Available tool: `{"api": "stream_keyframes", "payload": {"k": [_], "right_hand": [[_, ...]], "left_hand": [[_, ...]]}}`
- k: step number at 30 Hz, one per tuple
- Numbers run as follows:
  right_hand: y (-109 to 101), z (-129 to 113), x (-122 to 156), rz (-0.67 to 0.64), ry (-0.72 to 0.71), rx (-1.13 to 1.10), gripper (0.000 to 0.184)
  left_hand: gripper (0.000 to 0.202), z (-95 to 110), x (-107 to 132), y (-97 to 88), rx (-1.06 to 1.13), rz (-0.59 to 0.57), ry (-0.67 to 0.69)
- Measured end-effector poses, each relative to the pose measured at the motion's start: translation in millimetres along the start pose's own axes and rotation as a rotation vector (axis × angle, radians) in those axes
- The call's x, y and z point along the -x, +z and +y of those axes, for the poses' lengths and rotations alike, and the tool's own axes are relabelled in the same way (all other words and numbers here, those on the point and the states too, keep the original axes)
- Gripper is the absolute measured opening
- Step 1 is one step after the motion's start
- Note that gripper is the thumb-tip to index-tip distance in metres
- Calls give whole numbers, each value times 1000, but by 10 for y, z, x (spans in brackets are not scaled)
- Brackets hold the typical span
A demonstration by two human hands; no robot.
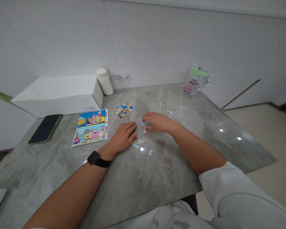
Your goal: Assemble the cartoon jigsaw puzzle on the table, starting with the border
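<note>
My left hand (123,135) lies flat on the grey marbled table, its fingers stretched out and thumb apart. Small puzzle pieces (139,140) lie beside its thumb, and part of them may be hidden under the fingers. Just to the right, my right hand (157,121) curls its fingers and thumb at the edges of a short strip of puzzle pieces (143,128), which rests on the table. A heap of loose puzzle pieces (124,110) lies beyond my left hand. A few more pieces (169,112) are scattered behind my right wrist.
Two cartoon picture cards (91,135) lie at the left, near a phone (45,128). Along the wall stand a white box (57,95), a white bottle (104,82) and two clear glasses (124,83). A plastic-wrapped cup with a green lid (196,80) stands at the back right.
</note>
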State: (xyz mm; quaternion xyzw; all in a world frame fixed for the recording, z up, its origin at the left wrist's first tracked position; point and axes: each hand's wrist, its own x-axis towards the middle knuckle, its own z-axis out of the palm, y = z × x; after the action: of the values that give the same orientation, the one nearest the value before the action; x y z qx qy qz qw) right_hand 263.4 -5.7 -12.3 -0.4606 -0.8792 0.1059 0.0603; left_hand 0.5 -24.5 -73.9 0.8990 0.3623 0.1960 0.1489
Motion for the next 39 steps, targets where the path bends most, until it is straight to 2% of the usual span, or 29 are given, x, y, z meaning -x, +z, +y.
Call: {"api": "stream_keyframes", "payload": {"k": [3,5,7,9,13,16,18,20,25,29,34,39], "right_hand": [[-308,122,122,146,34,3,30],[-558,221,253,263,112,16,27],[-788,312,411,370,210,10,30],[-972,382,577,441,291,2,30],[-1199,462,863,488,401,-9,26],[-1237,538,1002,469,463,-5,25],[-1166,622,1059,423,494,-7,25],[-1009,724,1097,363,516,1,25],[-410,930,1142,259,554,14,21],[-17,1006,1114,313,503,-2,21],[221,1072,1045,375,454,13,27],[324,1099,1008,310,468,27,26]], "left_hand": [[41,39,-12,-86,94,142,8],[40,54,-10,-141,115,239,-33],[45,53,4,-176,104,286,-93],[48,44,25,-185,113,283,-164],[41,47,60,-170,152,290,-265],[40,76,73,-171,176,315,-319],[40,96,75,-180,197,321,-357],[38,109,76,-188,207,330,-384],[32,116,77,-177,224,339,-394],[33,123,80,-166,228,323,-372],[36,138,81,-173,235,315,-357],[39,144,80,-174,266,291,-344]]}}
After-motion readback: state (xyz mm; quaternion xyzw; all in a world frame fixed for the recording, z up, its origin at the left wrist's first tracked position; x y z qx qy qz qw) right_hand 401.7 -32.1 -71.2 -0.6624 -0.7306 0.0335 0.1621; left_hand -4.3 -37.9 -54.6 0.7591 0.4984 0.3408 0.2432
